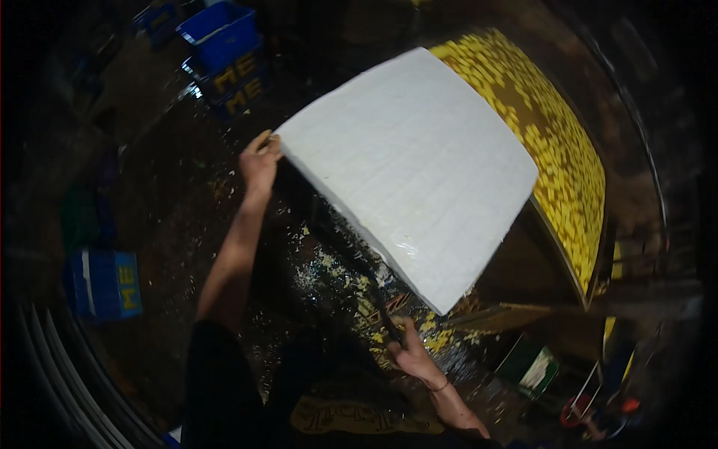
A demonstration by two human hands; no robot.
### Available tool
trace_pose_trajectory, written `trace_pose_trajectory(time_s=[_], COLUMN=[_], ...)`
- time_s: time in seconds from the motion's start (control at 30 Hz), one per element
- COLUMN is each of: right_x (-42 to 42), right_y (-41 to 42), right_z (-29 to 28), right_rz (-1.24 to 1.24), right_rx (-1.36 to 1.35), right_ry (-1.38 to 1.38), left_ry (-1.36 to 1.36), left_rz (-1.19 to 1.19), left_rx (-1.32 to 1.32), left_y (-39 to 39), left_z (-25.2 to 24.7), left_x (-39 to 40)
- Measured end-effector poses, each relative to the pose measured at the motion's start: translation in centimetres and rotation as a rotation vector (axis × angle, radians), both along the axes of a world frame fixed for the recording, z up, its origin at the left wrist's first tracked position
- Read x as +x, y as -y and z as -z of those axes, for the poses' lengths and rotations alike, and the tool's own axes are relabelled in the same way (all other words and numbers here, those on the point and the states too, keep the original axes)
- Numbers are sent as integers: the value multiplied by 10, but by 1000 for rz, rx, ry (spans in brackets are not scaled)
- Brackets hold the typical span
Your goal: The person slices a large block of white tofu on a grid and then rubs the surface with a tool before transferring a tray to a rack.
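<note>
A large white slab with a smooth, slightly glossy top [409, 163] spans the middle of the view. My left hand [261, 163] has its fingers at the slab's left corner, gripping the edge. Below the slab's near edge, my right hand [412, 351] is closed round a dark, long, thin thing like a handle [387, 314], blurred, which runs up and left beneath the slab. Behind and to the right lies a wide brown surface covered with many small yellow pieces [561, 163]; their kind is not clear.
Blue crates [224, 39] with yellow lettering stand stacked at the upper left, another blue crate [106, 283] at the left. Yellow and white scraps [336, 280] litter the dark wet floor. A green crate [527, 367] and a red round thing [575, 411] are at the lower right.
</note>
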State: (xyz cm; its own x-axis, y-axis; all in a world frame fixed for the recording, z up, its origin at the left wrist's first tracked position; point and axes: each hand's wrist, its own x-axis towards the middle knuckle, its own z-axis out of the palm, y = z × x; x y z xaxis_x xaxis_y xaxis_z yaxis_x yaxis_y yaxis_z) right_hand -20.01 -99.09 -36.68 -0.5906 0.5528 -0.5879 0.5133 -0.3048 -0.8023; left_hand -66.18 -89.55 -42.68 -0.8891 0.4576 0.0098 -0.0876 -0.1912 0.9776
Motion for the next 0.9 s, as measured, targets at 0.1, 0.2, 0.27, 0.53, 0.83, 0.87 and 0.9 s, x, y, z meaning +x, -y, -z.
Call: trace_pose_trajectory(time_s=[0.1, 0.2, 0.27, 0.53, 0.83, 0.87, 0.9], right_x=[-117, -212, -259, -359, -321, -305, -288], right_y=[-24, -57, -77, -97, -96, -94, -94], right_z=[-36, -52, -43, -6, -6, -7, -9], right_rz=[-225, -341, -389, -405, -435, -436, -433], right_rx=[690, 884, 976, 1292, 1348, 1346, 1347], right_ry=[-148, -93, -52, 22, 68, 93, 126], left_ry=[208, 342, 387, 291, 416, 330, 340], left_rz=[110, 125, 112, -19, -9, -96, -94], left_rx=[145, 232, 256, 123, -64, -146, -140], left_y=[23, 31, 26, 28, 6, 0, -6], left_z=[9, 16, 13, 0, -3, -6, -6], left_x=[9, 17, 25, 22, 19, 25, 28])
